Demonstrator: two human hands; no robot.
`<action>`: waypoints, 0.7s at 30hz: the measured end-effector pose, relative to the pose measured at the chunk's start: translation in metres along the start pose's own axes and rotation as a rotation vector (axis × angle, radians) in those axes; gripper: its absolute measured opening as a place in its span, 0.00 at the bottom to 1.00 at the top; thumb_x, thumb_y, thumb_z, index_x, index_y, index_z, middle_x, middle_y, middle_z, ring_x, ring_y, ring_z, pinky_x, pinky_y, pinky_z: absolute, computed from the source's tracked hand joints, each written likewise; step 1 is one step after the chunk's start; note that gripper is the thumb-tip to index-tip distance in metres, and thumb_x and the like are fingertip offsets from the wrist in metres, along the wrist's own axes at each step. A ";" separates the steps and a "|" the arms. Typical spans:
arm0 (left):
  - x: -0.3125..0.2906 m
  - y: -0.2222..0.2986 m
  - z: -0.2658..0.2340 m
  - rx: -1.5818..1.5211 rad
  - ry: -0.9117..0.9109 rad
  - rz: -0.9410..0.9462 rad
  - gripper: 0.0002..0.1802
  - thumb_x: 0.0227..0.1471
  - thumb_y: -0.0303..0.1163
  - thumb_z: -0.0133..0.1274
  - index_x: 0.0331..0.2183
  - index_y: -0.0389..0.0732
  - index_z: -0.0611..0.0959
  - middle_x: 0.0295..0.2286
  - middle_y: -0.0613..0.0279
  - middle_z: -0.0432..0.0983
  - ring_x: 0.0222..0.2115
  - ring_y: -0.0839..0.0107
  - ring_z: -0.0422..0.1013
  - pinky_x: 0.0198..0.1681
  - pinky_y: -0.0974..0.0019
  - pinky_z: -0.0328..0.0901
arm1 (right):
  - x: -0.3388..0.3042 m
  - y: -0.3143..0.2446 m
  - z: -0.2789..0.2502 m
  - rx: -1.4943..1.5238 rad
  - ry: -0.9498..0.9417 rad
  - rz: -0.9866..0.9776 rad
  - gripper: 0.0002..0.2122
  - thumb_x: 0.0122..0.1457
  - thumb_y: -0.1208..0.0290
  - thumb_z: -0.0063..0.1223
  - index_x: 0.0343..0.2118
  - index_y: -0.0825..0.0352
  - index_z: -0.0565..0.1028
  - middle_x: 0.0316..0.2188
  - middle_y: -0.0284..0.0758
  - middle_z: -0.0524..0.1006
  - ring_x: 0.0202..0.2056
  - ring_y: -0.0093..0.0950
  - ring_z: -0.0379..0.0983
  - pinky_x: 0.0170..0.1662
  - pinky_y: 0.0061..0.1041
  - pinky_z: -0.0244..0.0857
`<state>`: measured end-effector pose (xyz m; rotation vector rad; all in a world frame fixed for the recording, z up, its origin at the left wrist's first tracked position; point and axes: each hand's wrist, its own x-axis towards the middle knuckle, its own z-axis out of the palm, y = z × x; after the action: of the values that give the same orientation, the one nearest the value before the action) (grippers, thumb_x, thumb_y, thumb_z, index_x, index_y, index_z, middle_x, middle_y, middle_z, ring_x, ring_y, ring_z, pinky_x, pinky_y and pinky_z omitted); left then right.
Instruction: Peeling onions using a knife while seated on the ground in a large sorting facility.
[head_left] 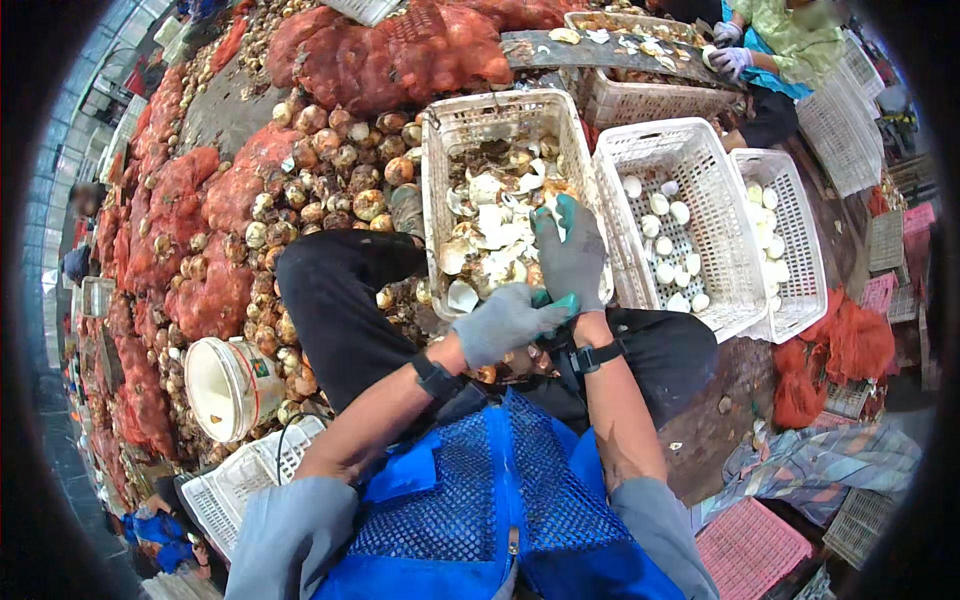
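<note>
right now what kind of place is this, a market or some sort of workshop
Most likely an onion peeling yard at a market or depot. Red mesh sacks and loose unpeeled onions lie piled on the ground, white crates hold peeled onions, and both gloved hands, left hand and right hand, work over a crate of skins.

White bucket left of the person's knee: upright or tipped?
Tipped. The white bucket lies on its side among the unpeeled onions, its open mouth facing left, pale inside visible.
</note>
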<state>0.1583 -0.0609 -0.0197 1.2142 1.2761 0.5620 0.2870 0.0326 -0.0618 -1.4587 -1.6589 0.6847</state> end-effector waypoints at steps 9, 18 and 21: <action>-0.001 -0.004 0.004 0.442 0.004 0.480 0.33 0.66 0.54 0.54 0.21 0.35 0.83 0.17 0.54 0.77 0.19 0.58 0.73 0.28 0.54 0.69 | -0.005 -0.004 -0.003 -0.081 -0.150 -0.079 0.23 0.68 0.59 0.61 0.59 0.71 0.77 0.54 0.52 0.79 0.55 0.51 0.76 0.59 0.47 0.71; -0.008 0.041 0.004 0.177 -0.254 0.079 0.25 0.65 0.48 0.58 0.27 0.33 0.86 0.21 0.53 0.81 0.23 0.60 0.80 0.33 0.55 0.75 | 0.006 0.005 -0.010 0.907 -0.494 0.489 0.17 0.75 0.62 0.56 0.54 0.74 0.81 0.42 0.42 0.86 0.42 0.34 0.86 0.49 0.33 0.80; 0.005 0.026 -0.004 0.263 -0.257 0.085 0.22 0.63 0.46 0.61 0.31 0.33 0.87 0.25 0.50 0.82 0.30 0.56 0.80 0.38 0.53 0.74 | 0.008 0.009 -0.011 0.777 -0.332 0.380 0.16 0.76 0.66 0.50 0.52 0.75 0.82 0.38 0.40 0.87 0.38 0.28 0.86 0.44 0.30 0.81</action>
<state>0.1629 -0.0466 0.0019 1.5125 1.1064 0.2919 0.3010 0.0410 -0.0613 -1.1084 -1.1127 1.6398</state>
